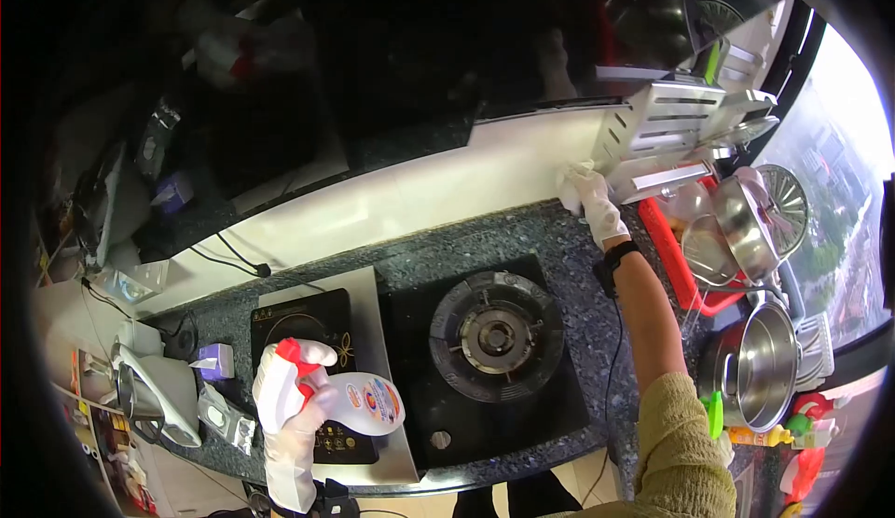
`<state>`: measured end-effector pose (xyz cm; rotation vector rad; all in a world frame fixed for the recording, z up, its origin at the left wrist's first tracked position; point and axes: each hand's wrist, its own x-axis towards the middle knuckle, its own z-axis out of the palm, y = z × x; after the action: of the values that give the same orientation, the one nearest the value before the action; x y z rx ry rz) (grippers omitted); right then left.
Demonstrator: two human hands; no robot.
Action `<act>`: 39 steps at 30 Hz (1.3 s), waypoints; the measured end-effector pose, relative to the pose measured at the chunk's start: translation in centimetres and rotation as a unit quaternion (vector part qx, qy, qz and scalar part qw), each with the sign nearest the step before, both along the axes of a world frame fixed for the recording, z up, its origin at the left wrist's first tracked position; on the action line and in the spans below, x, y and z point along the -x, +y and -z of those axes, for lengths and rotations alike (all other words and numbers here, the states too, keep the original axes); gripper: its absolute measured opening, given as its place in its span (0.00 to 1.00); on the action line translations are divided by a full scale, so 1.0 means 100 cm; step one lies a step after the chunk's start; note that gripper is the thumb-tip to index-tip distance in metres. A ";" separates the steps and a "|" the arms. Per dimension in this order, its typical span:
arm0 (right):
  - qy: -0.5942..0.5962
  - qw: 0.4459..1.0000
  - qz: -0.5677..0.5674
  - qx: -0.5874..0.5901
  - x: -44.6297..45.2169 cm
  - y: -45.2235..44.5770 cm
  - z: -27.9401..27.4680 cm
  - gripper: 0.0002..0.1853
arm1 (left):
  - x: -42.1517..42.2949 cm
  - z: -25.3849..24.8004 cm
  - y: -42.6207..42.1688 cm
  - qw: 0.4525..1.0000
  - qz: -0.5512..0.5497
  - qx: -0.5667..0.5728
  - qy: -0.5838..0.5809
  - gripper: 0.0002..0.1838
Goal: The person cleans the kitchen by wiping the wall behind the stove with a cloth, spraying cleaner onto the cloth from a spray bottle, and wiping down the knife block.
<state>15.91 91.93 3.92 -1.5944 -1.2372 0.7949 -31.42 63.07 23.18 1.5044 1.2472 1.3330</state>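
Note:
My left hand (303,397), in a white glove, is closed around the neck of a spray bottle (368,404) with a red and white trigger head. The bottle lies tilted over the induction cooktop (322,317). My right hand (599,210), also gloved, is stretched to the back wall (447,182) beside the slotted metal rack (667,117). Its fingers press a white cloth (571,187) against the wall's lower part. Between the hands is a black gas stove (497,336) with one round burner.
On the right are a red dish tray (673,262) with metal bowls, a steel pot (766,369) and bottles. A purple tissue pack (216,361) and appliances stand at the left. A black cable (611,359) hangs near my right forearm. Dark glossy panels rise above the wall.

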 end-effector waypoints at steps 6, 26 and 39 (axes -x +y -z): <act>0.523 0.841 -0.112 -0.085 0.004 -0.037 -0.011 0.21 | -0.033 -0.017 -0.008 1.000 0.026 -0.013 0.001 0.22; 0.406 0.906 -0.089 -0.082 0.019 -0.295 -0.028 0.16 | -0.046 -0.027 -0.091 0.986 0.082 0.062 -0.132 0.22; 0.547 0.833 -0.070 -0.049 0.032 -0.311 0.012 0.24 | -0.054 0.009 -0.115 0.992 0.028 0.065 -0.103 0.21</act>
<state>12.72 60.87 2.72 -0.6876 -0.5077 1.4259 -26.02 51.59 22.25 1.2693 1.1294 1.3079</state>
